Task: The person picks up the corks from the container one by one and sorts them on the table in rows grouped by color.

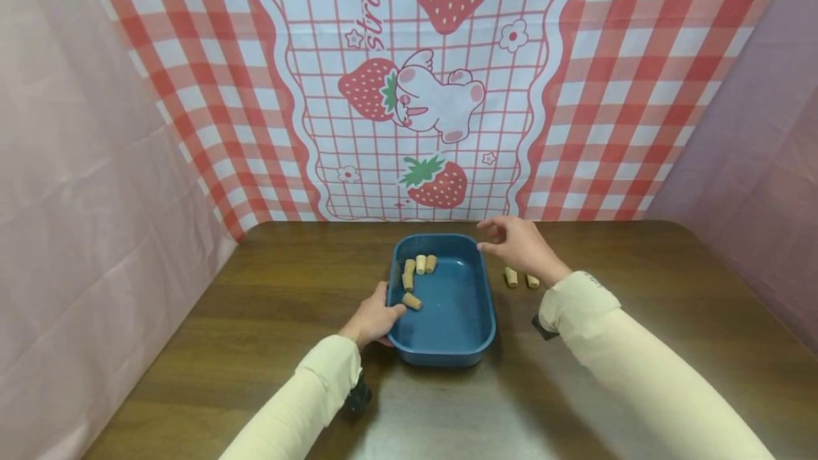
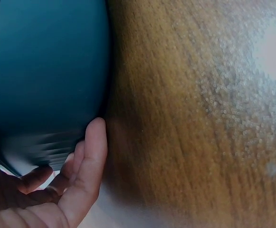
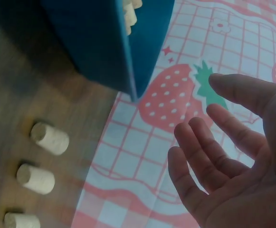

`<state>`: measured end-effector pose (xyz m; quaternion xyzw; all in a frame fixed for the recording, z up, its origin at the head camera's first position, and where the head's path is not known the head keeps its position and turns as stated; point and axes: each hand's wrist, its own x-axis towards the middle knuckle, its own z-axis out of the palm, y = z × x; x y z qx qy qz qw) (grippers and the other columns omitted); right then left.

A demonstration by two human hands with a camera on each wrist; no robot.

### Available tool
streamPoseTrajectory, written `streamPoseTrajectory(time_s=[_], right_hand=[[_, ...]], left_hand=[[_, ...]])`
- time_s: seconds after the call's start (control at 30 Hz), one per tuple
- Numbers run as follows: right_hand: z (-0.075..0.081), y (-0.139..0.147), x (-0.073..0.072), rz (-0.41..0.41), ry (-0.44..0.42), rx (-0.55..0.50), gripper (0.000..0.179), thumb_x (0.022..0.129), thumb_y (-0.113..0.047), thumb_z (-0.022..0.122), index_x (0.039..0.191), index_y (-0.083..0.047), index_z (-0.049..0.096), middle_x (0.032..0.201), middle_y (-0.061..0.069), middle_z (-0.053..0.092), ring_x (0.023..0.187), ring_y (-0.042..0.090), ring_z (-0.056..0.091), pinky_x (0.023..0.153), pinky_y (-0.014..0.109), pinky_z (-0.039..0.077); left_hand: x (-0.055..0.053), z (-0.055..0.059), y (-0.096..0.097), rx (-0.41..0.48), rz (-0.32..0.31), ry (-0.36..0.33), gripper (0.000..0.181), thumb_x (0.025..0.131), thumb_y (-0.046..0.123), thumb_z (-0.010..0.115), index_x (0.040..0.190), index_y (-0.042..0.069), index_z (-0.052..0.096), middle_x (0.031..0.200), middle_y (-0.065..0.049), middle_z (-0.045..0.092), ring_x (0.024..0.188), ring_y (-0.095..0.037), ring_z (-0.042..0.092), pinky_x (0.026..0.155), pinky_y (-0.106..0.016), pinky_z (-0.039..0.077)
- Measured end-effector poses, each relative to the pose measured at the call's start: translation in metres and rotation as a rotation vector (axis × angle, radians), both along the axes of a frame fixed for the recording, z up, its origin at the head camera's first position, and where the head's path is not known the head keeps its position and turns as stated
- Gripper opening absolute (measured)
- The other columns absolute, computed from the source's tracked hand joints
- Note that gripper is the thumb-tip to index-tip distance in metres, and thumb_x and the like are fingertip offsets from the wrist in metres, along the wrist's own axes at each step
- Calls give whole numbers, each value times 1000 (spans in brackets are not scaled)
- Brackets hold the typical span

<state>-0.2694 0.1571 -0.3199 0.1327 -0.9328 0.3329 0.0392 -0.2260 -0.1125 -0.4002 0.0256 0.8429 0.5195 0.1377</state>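
A blue rectangular tray (image 1: 447, 358) lies on the table with several tapered cork stoppers (image 1: 412, 301) inside, mostly at its far left. My left hand (image 1: 375, 316) grips the tray's left wall, thumb over the rim and fingers along the outside, as the left wrist view also shows. Above the tray's far right corner hovers my right hand (image 1: 520, 245), fingers loosely bent and holding nothing. In the right wrist view that hand (image 3: 233, 156) is spread apart from the tray. On the table right of the tray stand three corks (image 3: 35, 178), two of them visible beneath the right hand in the head view.
The brown wooden table (image 1: 294, 289) ends at a hanging red-and-white strawberry cloth (image 1: 409, 119) behind the tray. Pale curtains (image 1: 102, 183) hang on both sides. A dark wrist device (image 1: 358, 397) sits under the left cuff.
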Motion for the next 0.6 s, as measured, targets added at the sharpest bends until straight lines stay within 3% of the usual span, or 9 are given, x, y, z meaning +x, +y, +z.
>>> streamPoseTrajectory(time_s=[0.6], right_hand=[[-1, -39, -15, 27, -91, 13, 40, 96, -14, 70, 132, 1, 63, 125, 27, 62, 113, 38, 58, 91, 51, 55]], left_hand=[[0, 2, -2, -6, -7, -17, 49, 101, 11, 54, 145, -1, 37, 123, -33, 56, 81, -32, 71, 59, -42, 63]])
